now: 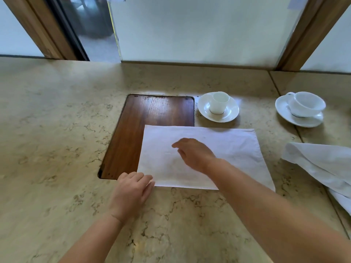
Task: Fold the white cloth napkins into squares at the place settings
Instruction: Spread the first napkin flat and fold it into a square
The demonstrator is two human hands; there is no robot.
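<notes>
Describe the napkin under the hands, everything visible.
The napkin is plain white cloth, lying flat as a wide rectangle, not yet square. Its left part covers a corner of the wooden inset; the rest lies on the stone table. The right hand rests on its middle; the left hand touches its near-left corner.

White cloth napkin [228, 149]: lies flat on the beige stone table, folded into a wide rectangle, long edges running left to right. Its left part overlaps the dark wooden inset panel in the tabletop; the rest sits on the stone. Surface smooth, faint creases only. Near edge straight, layers aligned.

Second white napkin [321, 164]: off to the right, apart from the first. Loose and rumpled, not flat, draped in soft folds running toward the right edge of view, partly cut off there.
</notes>
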